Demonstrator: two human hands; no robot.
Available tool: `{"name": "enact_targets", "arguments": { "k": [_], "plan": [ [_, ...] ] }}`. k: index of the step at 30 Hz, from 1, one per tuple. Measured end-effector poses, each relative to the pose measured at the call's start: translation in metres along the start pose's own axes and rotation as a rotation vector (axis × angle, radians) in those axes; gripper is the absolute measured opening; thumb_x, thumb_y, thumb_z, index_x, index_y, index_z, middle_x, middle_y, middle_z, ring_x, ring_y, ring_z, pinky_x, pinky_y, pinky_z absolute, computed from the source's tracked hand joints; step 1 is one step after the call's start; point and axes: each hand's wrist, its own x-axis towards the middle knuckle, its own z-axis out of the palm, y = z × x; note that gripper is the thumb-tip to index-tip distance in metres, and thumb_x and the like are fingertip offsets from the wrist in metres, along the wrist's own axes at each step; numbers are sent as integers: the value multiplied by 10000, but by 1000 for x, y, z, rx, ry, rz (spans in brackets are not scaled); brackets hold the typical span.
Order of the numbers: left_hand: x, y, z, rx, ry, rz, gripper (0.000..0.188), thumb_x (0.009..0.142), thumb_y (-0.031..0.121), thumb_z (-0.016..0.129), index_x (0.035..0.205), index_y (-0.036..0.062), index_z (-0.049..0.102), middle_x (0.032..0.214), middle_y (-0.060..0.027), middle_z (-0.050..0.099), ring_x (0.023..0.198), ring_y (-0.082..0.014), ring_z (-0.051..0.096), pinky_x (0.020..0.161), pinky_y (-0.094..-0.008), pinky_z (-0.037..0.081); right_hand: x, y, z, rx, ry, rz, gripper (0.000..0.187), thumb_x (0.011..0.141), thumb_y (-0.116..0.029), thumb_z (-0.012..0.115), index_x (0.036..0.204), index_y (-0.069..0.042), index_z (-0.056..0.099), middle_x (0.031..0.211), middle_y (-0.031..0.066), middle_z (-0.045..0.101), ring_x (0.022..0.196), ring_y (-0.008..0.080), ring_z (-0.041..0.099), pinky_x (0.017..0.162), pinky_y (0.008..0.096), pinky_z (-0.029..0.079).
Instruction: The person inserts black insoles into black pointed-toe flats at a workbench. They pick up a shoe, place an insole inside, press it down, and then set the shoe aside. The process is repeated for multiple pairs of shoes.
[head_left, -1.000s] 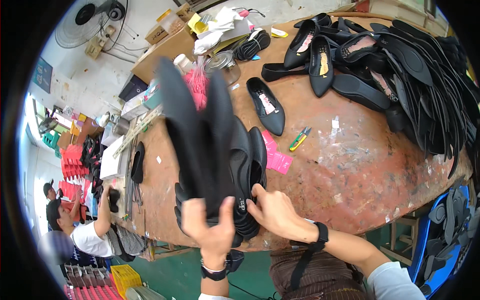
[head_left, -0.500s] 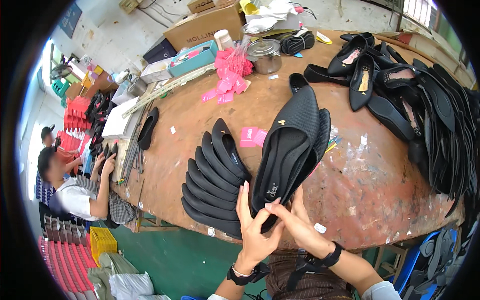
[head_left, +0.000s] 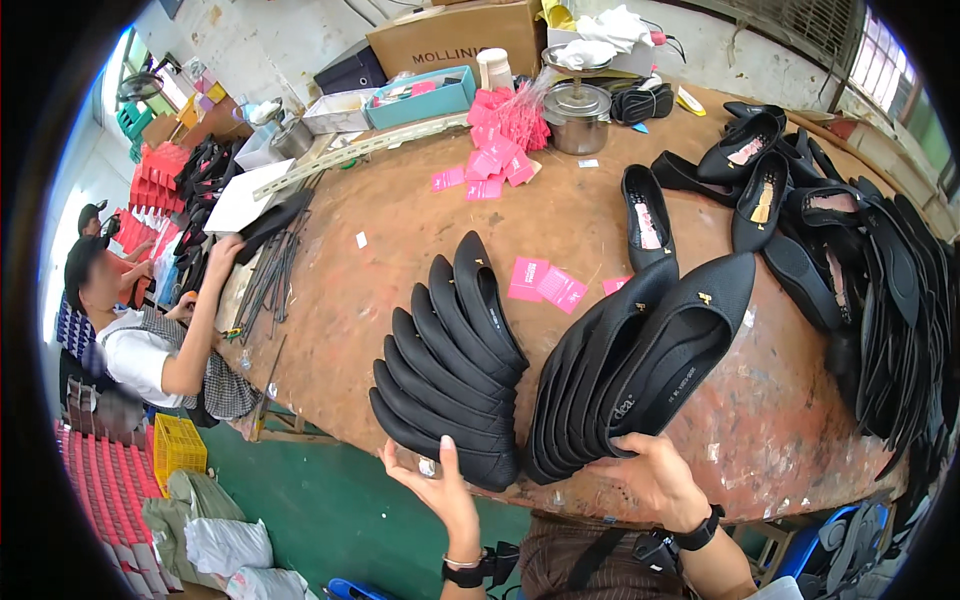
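Observation:
Two fanned rows of black pointed flat shoes lie side by side near the table's front edge. At the near end of the left row (head_left: 435, 375) is my left hand (head_left: 435, 490), open, its thumb and fingers spread; whether it touches the shoes I cannot tell. My right hand (head_left: 660, 480) grips the heel of a black flat shoe (head_left: 715, 295) with a small gold ornament, its thumb inside the heel. This shoe rests against the right row (head_left: 575, 400), tilted with its toe pointing far right. Its fingers are partly hidden beneath the heel.
Pink cards (head_left: 540, 282) lie beyond the rows. A large heap of black shoes (head_left: 800, 200) covers the right side. A metal pot (head_left: 577, 118), blue box (head_left: 425, 97) and cardboard box (head_left: 460, 45) stand at the back. A co-worker (head_left: 150, 340) reaches onto the table's left side.
Both hands were at the heel of a raised shoe; my left hand has let go and moved left. The shoe in my right hand has swung right. The co-worker's arm has reached toward a black shoe.

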Motion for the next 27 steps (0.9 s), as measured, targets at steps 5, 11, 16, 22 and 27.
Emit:
{"name": "enact_targets", "arguments": {
  "k": [5, 11, 16, 22, 27],
  "plan": [
    [21, -10, 18, -71, -97, -196, 1004, 720, 133, 879, 1480, -33, 244, 1458, -207, 387, 1329, -303, 412, 1148, -396, 297, -7, -10, 29, -113, 116, -67, 497, 883, 65, 481, 1374, 3, 430, 1265, 132, 571, 1149, 293, 583, 1019, 552, 455],
    [34, -21, 20, -103, -39, -143, 901, 693, 61, 834, 1437, -30, 333, 1398, -166, 444, 1299, -287, 438, 1127, -378, 303, 12, -18, 24, -386, 35, -67, 454, 865, 44, 511, 1319, 42, 512, 1217, 134, 623, 1130, 252, 595, 1001, 445, 449],
    [32, -21, 17, -105, -36, -168, 971, 685, 54, 828, 1477, -29, 272, 1451, -205, 397, 1337, -317, 411, 1147, -403, 288, 19, -17, 10, -3, -100, 89, 387, 825, 40, 559, 1205, 97, 601, 1185, 151, 666, 1111, 263, 603, 1005, 427, 433],
    [47, -24, 18, -205, -38, -160, 921, 690, 24, 796, 1467, -26, 306, 1407, -180, 451, 1288, -302, 458, 1133, -406, 303, 60, -12, 29, -143, -200, -26, 347, 787, 74, 582, 1129, 93, 642, 1144, 126, 676, 1024, 223, 634, 949, 379, 472],
    [150, -39, 11, -288, -56, -12, 728, 653, -16, 716, 1343, -22, 486, 1234, -106, 588, 1126, -233, 567, 1043, -343, 397, 129, -17, 90, -375, -264, 120, 306, 819, 15, 604, 1124, 20, 636, 1027, 52, 669, 948, 151, 619, 885, 334, 472]
  ]
}}
